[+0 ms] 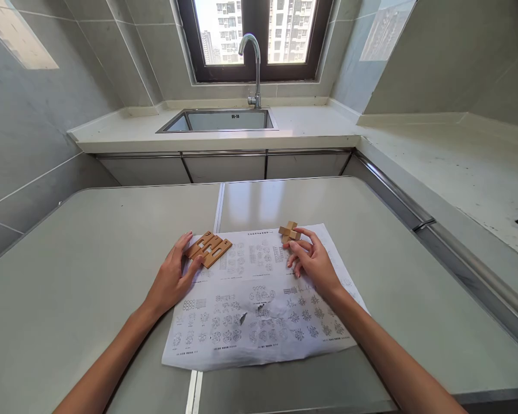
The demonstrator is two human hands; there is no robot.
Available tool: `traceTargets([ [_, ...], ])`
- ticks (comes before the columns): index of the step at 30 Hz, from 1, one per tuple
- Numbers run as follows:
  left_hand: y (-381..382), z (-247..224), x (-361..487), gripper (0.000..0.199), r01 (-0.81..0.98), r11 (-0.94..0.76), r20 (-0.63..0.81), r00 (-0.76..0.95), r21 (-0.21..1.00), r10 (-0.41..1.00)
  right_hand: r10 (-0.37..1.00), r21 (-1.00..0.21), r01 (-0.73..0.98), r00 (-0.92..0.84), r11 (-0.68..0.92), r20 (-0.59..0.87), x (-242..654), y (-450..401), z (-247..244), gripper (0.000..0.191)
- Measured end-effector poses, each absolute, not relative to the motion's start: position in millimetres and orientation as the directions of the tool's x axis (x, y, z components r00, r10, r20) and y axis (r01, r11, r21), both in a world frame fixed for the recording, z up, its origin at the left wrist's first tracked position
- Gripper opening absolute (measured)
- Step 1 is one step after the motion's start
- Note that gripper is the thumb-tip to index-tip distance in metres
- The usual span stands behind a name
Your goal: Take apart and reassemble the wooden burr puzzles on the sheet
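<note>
Thumb and fingers of the left hand [168, 280] spread round the board [209, 249] at the far-left corner of the sheet [237, 287]; whether they grip is unclear. The right hand [315, 264] pinches the cross [286, 232] by the sheet's far-right corner. Table [90, 259] stretches wide past both sides; beyond, the counter [306, 122] carries sink [218, 119] and tap [258, 69].

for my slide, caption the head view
Left hand touching slotted wooden pieces, right hand touching wooden cross, printed sheet below.
</note>
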State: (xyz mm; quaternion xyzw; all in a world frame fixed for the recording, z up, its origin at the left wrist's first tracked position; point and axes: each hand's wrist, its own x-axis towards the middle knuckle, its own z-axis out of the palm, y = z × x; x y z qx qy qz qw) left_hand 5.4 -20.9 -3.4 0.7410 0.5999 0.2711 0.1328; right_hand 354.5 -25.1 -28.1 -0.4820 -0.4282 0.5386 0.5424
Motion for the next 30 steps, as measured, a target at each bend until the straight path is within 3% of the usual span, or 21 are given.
traceTargets([
  [7,-20,-4,6,0.060,0.818,-0.274,0.277,0.147,0.506,0.950,0.993,-0.943,-0.313,0.007,-0.111,-0.120,356,-25,-23,0.047],
  [14,-21,9,28,0.036,0.724,-0.549,0.405,0.393,0.417,0.826,0.998,-0.941,-0.332,-0.027,-0.069,-0.064,344,-34,-17,0.030],
  [17,-25,16,52,0.038,0.619,-0.586,0.363,0.459,0.524,0.810,0.988,-0.934,-0.345,-0.143,-0.098,-0.051,338,-41,-11,0.031],
  [21,-33,15,83,0.063,0.452,-0.365,0.118,0.486,0.814,0.866,0.943,-0.919,-0.362,-0.331,-0.156,-0.030,333,-51,-8,0.033],
  [23,-38,10,93,0.074,0.332,-0.269,0.066,0.512,0.904,0.856,0.913,-0.911,-0.371,-0.407,-0.181,-0.016,331,-55,-8,0.034],
  [30,-48,1,99,0.063,0.150,-0.095,0.013,0.470,0.984,0.882,0.858,-0.920,-0.351,-0.513,-0.174,0.034,324,-61,-9,0.034],
])
